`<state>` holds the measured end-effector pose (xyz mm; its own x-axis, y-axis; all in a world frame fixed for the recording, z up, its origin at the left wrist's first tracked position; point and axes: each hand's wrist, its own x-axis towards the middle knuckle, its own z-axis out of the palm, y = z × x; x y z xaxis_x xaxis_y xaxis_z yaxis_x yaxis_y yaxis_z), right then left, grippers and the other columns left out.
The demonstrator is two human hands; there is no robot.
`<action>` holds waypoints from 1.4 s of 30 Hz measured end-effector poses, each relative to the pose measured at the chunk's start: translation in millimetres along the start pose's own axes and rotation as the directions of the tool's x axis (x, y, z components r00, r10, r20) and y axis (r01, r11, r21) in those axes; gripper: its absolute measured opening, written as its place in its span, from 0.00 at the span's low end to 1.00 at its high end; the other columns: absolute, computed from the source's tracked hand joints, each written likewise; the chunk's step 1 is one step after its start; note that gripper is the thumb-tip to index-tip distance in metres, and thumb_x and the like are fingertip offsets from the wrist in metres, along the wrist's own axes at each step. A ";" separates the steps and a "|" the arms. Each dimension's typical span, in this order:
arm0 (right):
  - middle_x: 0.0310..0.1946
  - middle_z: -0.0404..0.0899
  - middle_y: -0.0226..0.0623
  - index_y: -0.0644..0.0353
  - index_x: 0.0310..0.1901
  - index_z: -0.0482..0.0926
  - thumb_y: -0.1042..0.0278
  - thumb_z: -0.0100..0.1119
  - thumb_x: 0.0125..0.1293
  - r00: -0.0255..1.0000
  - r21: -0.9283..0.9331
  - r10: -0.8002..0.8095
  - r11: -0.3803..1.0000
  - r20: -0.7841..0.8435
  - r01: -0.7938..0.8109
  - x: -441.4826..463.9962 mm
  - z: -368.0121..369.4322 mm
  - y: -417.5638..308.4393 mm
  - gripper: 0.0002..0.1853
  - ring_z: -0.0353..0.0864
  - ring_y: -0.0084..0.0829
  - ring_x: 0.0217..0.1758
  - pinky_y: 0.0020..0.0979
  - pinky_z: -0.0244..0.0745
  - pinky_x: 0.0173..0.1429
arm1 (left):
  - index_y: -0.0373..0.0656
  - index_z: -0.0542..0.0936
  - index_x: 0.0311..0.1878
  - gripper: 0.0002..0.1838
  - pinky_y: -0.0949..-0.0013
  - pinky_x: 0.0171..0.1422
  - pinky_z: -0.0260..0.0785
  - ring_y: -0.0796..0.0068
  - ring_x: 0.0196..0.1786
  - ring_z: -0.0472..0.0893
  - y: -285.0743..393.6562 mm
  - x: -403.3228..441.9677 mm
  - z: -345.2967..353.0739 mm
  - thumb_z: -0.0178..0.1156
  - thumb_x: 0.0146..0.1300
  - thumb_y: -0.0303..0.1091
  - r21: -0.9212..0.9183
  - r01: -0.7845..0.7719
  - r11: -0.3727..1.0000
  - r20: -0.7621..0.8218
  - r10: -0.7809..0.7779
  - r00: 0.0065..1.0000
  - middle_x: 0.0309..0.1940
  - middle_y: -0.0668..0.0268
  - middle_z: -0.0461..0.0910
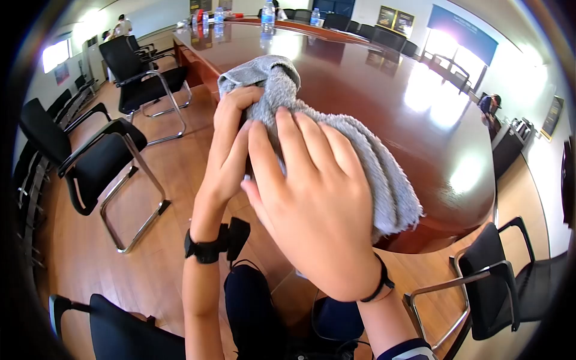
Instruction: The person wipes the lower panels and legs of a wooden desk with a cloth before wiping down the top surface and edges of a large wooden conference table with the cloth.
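Note:
A grey towel (pixel 277 78) is bunched between my two hands over the near edge of the brown table (pixel 336 78). My left hand (pixel 230 144) is closed round the towel's left part, fingers curled into the cloth. Over its middle is my right hand (pixel 318 198), fingers bent onto the fabric and thumb out to the left. The towel's folded, frayed end (pixel 399 204) hangs to the right past my right hand. What lies under my right palm is hidden. Each wrist wears a black band, the left one with a black block (pixel 238 237) attached.
Black chairs with metal frames stand left (pixel 90 156), farther back (pixel 141 78), lower left (pixel 126 330) and right (pixel 498 282). Several water bottles (pixel 267 15) line the table's far side. Other people are at the far left (pixel 124 25) and the right (pixel 489 108).

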<state>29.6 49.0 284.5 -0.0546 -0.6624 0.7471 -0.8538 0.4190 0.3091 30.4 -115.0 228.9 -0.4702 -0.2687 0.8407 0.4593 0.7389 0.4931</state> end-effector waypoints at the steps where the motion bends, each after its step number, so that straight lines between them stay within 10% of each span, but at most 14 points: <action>1: 0.48 0.76 0.52 0.70 0.48 0.74 0.66 0.51 0.56 1.000 0.032 -0.023 0.999 0.010 0.023 -7.4 -8.3 4.1 0.20 0.73 0.43 0.54 0.35 0.61 0.63 | 0.36 0.70 0.53 0.19 0.58 0.71 0.44 0.55 0.62 0.63 5.3 -3.3 1.6 0.45 0.59 0.33 -0.004 -0.007 1.000 0.023 0.007 1.000 0.53 0.53 0.70; 9: 0.39 0.82 0.40 0.57 0.40 0.79 0.62 0.55 0.59 0.989 0.174 0.094 0.982 -0.114 -0.074 -77.9 -65.4 59.0 0.12 0.80 0.35 0.45 0.35 0.69 0.52 | 0.39 0.72 0.53 0.32 0.50 0.70 0.38 0.56 0.57 0.68 87.7 -26.2 27.8 0.56 0.54 0.57 0.221 -0.396 0.891 0.228 0.347 0.909 0.51 0.57 0.72; 15: 0.33 0.81 0.50 0.67 0.33 0.76 0.67 0.41 0.65 0.537 0.218 0.348 0.931 -0.768 -0.292 -151.9 -19.2 116.8 0.14 0.80 0.46 0.37 0.40 0.72 0.49 | 0.43 0.71 0.57 0.23 0.64 0.66 0.56 0.67 0.58 0.69 130.4 -51.9 92.9 0.50 0.56 0.36 0.430 -0.539 0.724 0.178 0.518 0.837 0.55 0.62 0.71; 19: 0.35 0.80 0.48 0.67 0.35 0.76 0.68 0.42 0.66 0.759 -0.285 0.221 0.833 -0.613 -0.473 -146.6 -9.0 99.0 0.13 0.79 0.44 0.39 0.38 0.72 0.50 | 0.39 0.70 0.57 0.25 0.59 0.67 0.55 0.63 0.59 0.68 141.2 -53.9 118.7 0.49 0.55 0.39 0.371 -0.566 0.736 0.159 0.550 0.820 0.53 0.58 0.70; 34: 0.36 0.80 0.46 0.67 0.36 0.76 0.68 0.43 0.65 0.879 -0.239 0.073 0.949 -0.471 -0.207 -100.1 13.4 68.6 0.12 0.79 0.43 0.40 0.38 0.71 0.51 | 0.44 0.76 0.42 0.14 0.63 0.47 0.65 0.66 0.47 0.75 110.5 -13.0 137.2 0.43 0.66 0.39 0.226 -0.598 0.769 -0.612 0.590 0.527 0.43 0.60 0.75; 38: 0.36 0.80 0.46 0.67 0.37 0.76 0.68 0.44 0.65 0.865 -0.201 0.081 0.958 -0.496 -0.205 -101.8 7.3 72.9 0.12 0.79 0.43 0.40 0.39 0.71 0.51 | 0.42 0.74 0.23 0.17 0.52 0.48 0.58 0.57 0.35 0.71 82.1 -13.5 118.0 0.61 0.37 0.46 0.076 -0.665 0.743 -0.351 0.644 0.680 0.25 0.58 0.71; 42: 0.36 0.80 0.45 0.67 0.37 0.76 0.68 0.44 0.65 0.857 -0.170 0.084 0.966 -0.508 -0.196 -104.3 -0.7 75.5 0.12 0.79 0.43 0.40 0.39 0.70 0.51 | 0.44 0.70 0.17 0.19 0.58 0.42 0.57 0.60 0.32 0.70 86.3 -2.5 114.2 0.64 0.30 0.48 0.224 -0.656 0.721 -0.320 0.690 0.649 0.22 0.62 0.69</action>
<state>-28.8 150.1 230.3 0.1443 -0.2169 0.9655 -0.7261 0.6396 0.2522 -14.8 20.0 243.8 0.2529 0.1377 0.9576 0.4705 0.8474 -0.2461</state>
